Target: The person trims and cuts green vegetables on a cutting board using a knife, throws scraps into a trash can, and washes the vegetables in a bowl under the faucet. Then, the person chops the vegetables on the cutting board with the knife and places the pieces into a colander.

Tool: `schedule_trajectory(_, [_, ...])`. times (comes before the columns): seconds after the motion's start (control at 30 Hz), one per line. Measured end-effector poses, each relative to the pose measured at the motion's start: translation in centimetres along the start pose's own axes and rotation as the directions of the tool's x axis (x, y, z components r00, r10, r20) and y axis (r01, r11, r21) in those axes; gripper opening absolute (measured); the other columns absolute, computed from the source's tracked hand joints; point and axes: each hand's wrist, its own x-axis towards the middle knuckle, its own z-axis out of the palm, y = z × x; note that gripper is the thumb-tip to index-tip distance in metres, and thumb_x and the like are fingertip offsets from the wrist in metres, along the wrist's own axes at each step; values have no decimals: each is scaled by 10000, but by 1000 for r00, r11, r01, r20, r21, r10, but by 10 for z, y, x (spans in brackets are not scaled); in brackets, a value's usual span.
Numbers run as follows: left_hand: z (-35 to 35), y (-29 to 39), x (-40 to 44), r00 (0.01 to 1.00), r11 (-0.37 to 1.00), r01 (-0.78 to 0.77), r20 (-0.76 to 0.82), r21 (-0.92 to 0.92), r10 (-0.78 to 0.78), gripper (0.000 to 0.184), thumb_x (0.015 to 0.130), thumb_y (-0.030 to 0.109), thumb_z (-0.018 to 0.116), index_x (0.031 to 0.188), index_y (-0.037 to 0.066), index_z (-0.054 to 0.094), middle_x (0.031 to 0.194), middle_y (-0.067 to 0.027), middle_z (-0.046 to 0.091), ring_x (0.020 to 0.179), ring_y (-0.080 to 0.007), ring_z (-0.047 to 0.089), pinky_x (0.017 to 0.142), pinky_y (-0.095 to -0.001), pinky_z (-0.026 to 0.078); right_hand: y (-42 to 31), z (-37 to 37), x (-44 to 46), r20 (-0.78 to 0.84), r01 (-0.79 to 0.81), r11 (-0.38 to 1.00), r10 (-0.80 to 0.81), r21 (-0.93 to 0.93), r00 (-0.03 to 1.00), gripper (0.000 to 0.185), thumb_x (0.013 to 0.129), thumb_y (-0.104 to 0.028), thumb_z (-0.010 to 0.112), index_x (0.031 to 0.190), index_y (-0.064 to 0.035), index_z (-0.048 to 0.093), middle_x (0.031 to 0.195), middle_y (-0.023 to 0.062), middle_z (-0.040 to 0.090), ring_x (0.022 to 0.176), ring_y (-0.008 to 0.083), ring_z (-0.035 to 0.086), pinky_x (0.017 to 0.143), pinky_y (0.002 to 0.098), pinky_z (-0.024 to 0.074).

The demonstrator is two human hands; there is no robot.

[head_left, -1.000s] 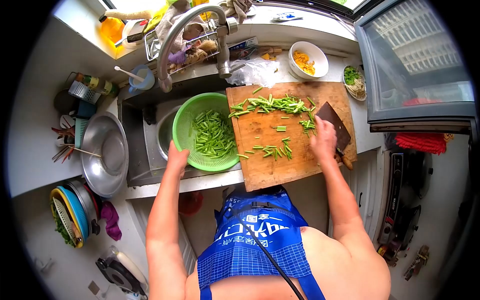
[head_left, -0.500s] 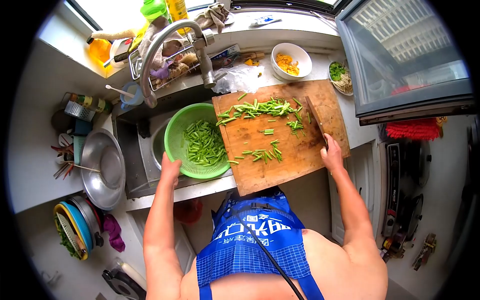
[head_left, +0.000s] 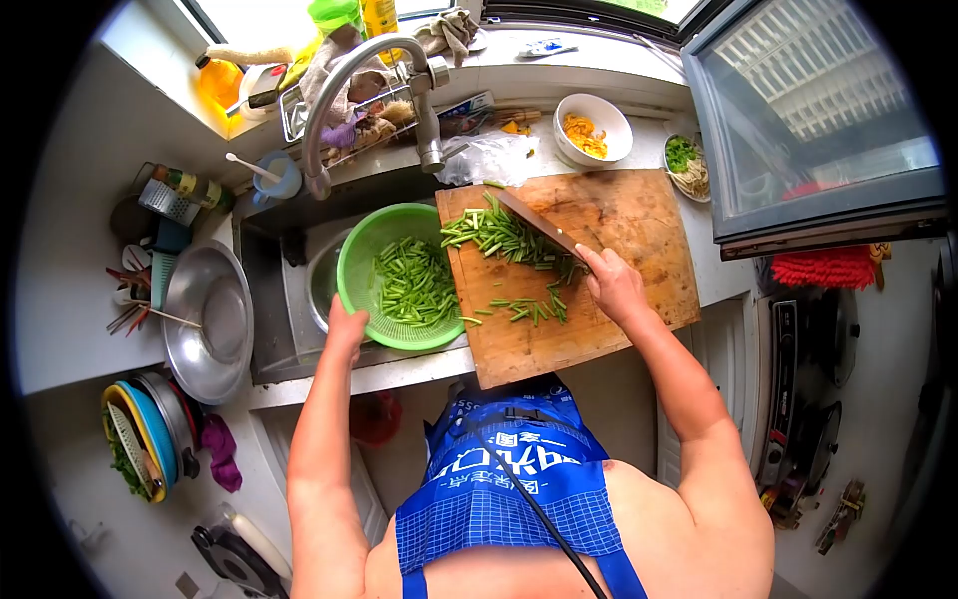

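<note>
My right hand (head_left: 614,284) is closed round the handle of a knife (head_left: 539,221), whose blade stands on edge on the wooden cutting board (head_left: 639,240). Against the blade's left side lies a heap of cut green stalks (head_left: 504,236). A smaller group of cut pieces (head_left: 534,308) lies nearer the board's front. My left hand (head_left: 347,327) grips the near left rim of a green colander (head_left: 349,270), which holds many cut stalks (head_left: 416,283). The colander sits over the sink's right part, touching the board's left edge.
Behind the board are a white bowl (head_left: 621,135) of orange pieces, a plastic bag (head_left: 489,158) and a plate of greens (head_left: 689,165). A faucet (head_left: 317,140) arches over the sink. A steel basin (head_left: 208,319) stands left. An open window pane (head_left: 818,130) juts in at right.
My right hand has taken the knife by its handle and moved left with it. The scattered upper stalks are now pushed together toward the colander. My left hand remains at the rim.
</note>
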Motion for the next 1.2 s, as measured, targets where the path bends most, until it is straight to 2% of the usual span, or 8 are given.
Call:
schedule_trajectory(0.23, [1, 7, -4, 999, 997, 48, -4, -61, -48, 430, 696, -83, 481, 1121, -19, 474, 1012, -121, 577, 925, -215, 575, 813, -301, 459, -13, 24, 29, -60, 47, 993, -54, -105, 997, 454, 779, -111, 575, 1220, -211, 533, 864, 83, 542, 800, 277, 589, 645, 394, 503])
schedule_trajectory(0.33, [1, 4, -3, 999, 999, 34, -15, -40, -35, 438, 694, -85, 481, 1127, -18, 474, 1010, -116, 578, 922, -212, 575, 812, -299, 459, -28, 20, 22, -14, 238, 970, -239, -52, 971, 452, 778, -113, 592, 1217, -207, 538, 816, 86, 522, 761, 283, 585, 608, 407, 498])
schedule_trajectory(0.43, [1, 1, -1, 1000, 998, 27, -8, -64, -27, 438, 694, -86, 482, 1127, -17, 475, 1011, -113, 579, 918, -208, 576, 811, -298, 458, -36, 10, 13, -10, 261, 965, -261, -14, 965, 415, 779, -112, 589, 1184, -204, 565, 791, 79, 519, 742, 275, 582, 583, 403, 494])
schedule_trajectory(0.63, [2, 6, -3, 999, 998, 29, -12, -61, -29, 435, 693, -94, 481, 1122, -18, 484, 1005, -110, 585, 913, -207, 581, 810, -298, 461, -2, 1, -41, -176, -95, 931, 166, 353, 970, 413, 797, -76, 528, 1200, -163, 558, 893, 151, 592, 821, 337, 584, 724, 405, 470])
schedule_trajectory(0.73, [2, 12, -6, 999, 998, 25, 28, -63, -23, 493, 701, -112, 477, 1183, -17, 443, 1065, -132, 557, 958, -232, 574, 822, -320, 475, 22, 4, -81, -63, -353, 841, 412, 411, 909, 419, 801, -69, 525, 1213, -137, 551, 949, 191, 602, 857, 347, 588, 760, 403, 466])
schedule_trajectory(0.83, [2, 15, -7, 999, 998, 41, 24, -50, -40, 490, 702, -112, 474, 1182, -16, 445, 1066, -129, 556, 972, -232, 568, 841, -320, 462, 20, 8, -96, -45, -391, 840, 438, 376, 898, 414, 804, -70, 534, 1216, -109, 548, 934, 210, 596, 858, 347, 589, 768, 403, 462])
schedule_trajectory(1.1, [1, 13, -8, 999, 997, 39, 8, -73, -38, 491, 690, -104, 484, 1172, -13, 454, 1050, -122, 571, 947, -218, 578, 826, -306, 464, -54, 31, -39, -48, -185, 872, 231, 454, 972, 420, 809, -92, 544, 1228, -104, 528, 916, 216, 584, 859, 376, 568, 761, 422, 459])
schedule_trajectory(1.2, [2, 18, -11, 999, 995, 49, 20, -84, -47, 497, 703, -101, 467, 1191, -14, 442, 1066, -133, 553, 975, -230, 560, 851, -317, 451, -87, 41, -10, 6, -141, 927, 148, 348, 989, 427, 805, -99, 547, 1230, -116, 526, 884, 195, 567, 824, 369, 568, 716, 435, 465])
